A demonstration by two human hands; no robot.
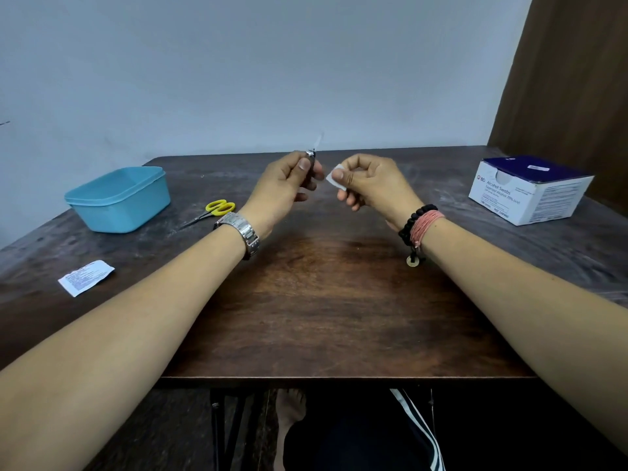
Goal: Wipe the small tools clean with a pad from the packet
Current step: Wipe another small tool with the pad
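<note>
A small metal tool (312, 158) is gripped upright in the left hand (289, 185), its end exposed for wiping; a white pad (334, 176) is pinched by the right hand (370, 183) just beside it, above the table (323, 300).

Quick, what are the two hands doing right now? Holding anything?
Left hand: closed around a small metal tool, which looks like a nail clipper.
Right hand: pinching a white alcohol pad, close beside the tool but not touching it.

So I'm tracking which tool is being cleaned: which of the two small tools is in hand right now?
The small metal tool, gripped upright in the left hand. The yellow-handled scissors lie untouched on the table.
</note>
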